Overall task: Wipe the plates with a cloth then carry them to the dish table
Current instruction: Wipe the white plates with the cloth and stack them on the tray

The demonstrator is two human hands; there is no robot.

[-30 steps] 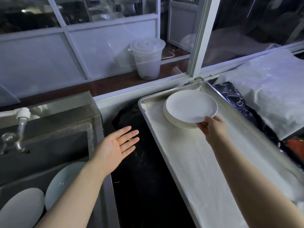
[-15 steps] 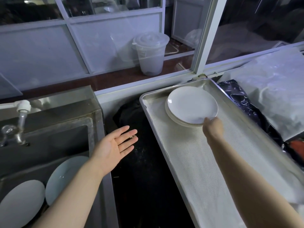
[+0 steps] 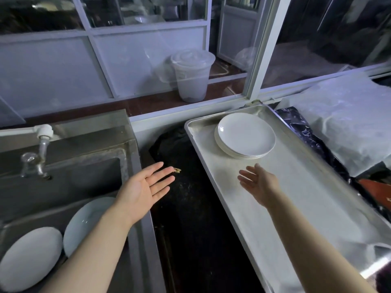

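A stack of white plates [image 3: 246, 136] rests at the far end of a long metal tray [image 3: 330, 210] lined with a white cloth [image 3: 281, 208]. My right hand [image 3: 259, 183] hovers open over the cloth just in front of the stack, fingers spread, touching nothing. My left hand [image 3: 143, 189] is open, palm up, above the sink's right edge. Two more white plates [image 3: 28, 258] [image 3: 86, 222] lean inside the steel sink [image 3: 69, 166] at lower left.
A tap [image 3: 41, 153] juts over the sink at the left. A dark gap [image 3: 190, 208] runs between sink and tray. White covered bundles [image 3: 347, 121] and dark foil lie right of the tray. Behind the glass partition stands a lidded plastic bucket [image 3: 192, 75].
My right hand has let go of the top plate, which now lies on the stack, and has drawn back toward me with fingers opened. The left hand has barely moved.
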